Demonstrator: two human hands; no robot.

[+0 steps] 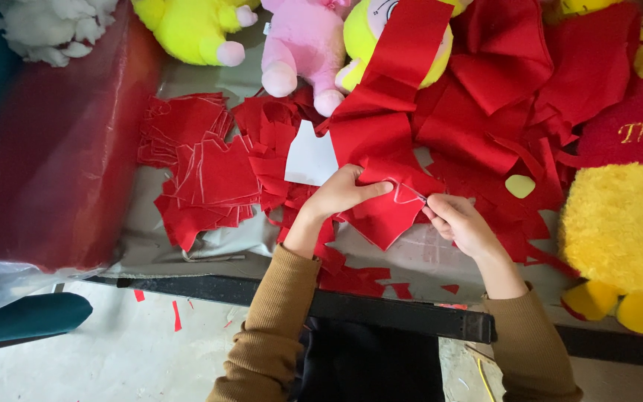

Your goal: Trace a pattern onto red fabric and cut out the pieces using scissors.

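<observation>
My left hand (340,192) pinches a piece of red fabric (385,212) with a chalk outline drawn on it, holding it just above the table. My right hand (459,222) is closed around small scissors (416,195), whose blades touch the fabric's right edge at the chalk line. A long strip of the same red cloth (403,52) runs up from the piece toward the back. A white paper template (311,158) lies just left of my left hand.
A stack of cut red shapes (202,167) sits at left. Loose red cloth (515,97) covers the right side. Yellow (191,26), pink (299,45) and large yellow-red plush toys (623,216) ring the table. White stuffing (53,30) lies top left. The dark table edge (381,309) is near me.
</observation>
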